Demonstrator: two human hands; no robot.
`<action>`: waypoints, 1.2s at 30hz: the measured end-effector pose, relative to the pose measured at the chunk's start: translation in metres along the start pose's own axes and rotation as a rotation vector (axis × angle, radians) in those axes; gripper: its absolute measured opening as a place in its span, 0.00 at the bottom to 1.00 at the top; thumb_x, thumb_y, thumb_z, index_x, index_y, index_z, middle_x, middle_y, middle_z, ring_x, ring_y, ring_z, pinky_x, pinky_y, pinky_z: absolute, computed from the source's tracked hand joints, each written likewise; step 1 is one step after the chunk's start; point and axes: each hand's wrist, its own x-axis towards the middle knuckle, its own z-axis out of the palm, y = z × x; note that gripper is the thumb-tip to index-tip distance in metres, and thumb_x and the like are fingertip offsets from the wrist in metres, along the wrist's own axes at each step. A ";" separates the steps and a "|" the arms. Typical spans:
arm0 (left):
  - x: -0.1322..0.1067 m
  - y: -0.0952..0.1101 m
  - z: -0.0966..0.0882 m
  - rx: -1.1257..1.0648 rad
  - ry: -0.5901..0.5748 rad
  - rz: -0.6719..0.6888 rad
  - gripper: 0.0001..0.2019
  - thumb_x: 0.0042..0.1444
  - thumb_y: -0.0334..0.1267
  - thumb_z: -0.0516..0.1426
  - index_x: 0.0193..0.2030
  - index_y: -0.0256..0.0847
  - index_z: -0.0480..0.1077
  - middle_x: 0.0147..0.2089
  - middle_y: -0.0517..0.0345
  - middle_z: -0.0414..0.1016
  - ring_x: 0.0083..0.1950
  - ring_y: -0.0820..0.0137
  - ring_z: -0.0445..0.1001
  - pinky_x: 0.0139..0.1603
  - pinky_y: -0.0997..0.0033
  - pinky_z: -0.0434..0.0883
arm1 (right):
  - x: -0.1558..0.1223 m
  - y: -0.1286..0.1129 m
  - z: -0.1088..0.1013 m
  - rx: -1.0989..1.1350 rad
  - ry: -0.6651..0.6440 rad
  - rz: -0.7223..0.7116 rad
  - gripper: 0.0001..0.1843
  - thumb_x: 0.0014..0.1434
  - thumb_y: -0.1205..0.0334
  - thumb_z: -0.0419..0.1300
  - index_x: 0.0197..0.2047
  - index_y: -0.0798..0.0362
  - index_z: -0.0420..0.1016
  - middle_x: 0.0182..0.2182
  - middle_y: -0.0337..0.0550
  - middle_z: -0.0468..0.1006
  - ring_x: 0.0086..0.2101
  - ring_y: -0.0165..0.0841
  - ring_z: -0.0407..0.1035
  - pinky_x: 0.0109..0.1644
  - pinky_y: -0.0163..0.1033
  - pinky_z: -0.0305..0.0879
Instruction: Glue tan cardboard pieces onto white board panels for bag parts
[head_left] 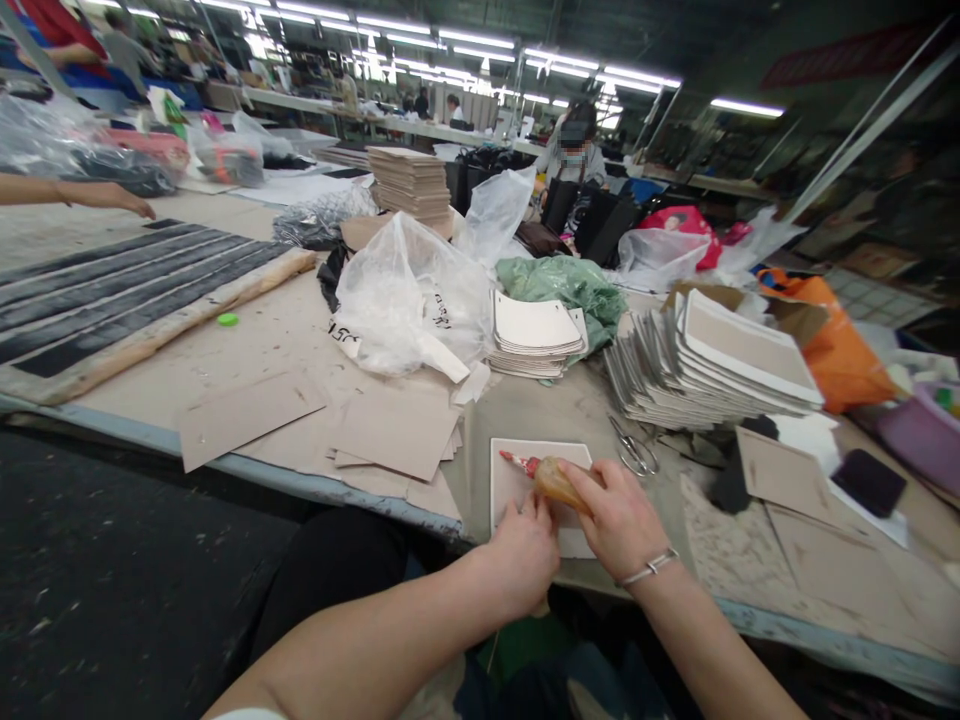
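Note:
A squeeze bottle [559,484] of amber colour with a red tip is in my right hand [619,515], whose fingers are wrapped round it. The bottle lies tilted, its tip pointing left, low over a pale rectangular panel [576,540] with a light border. My left hand [525,555] bears on the near left part of this panel with bent fingers, close below the bottle. Its thumb is mostly hidden. Just beyond my right hand lie metal scissors [634,448].
Loose grey-brown boards [397,430] lie left of the panel. Stacked panels [735,360] lean at the right, with a smaller stack [536,335] behind. Plastic bags [412,290] crowd the middle. Another person's hand [112,198] reaches over black strips [135,290] at the left.

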 end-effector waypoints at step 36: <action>-0.007 -0.003 -0.007 -0.014 0.042 0.044 0.24 0.56 0.34 0.48 0.60 0.29 0.61 0.62 0.32 0.58 0.62 0.48 0.57 0.54 0.49 0.61 | 0.005 -0.017 -0.001 0.418 0.018 0.216 0.23 0.54 0.67 0.57 0.53 0.47 0.68 0.41 0.46 0.68 0.42 0.38 0.65 0.48 0.45 0.65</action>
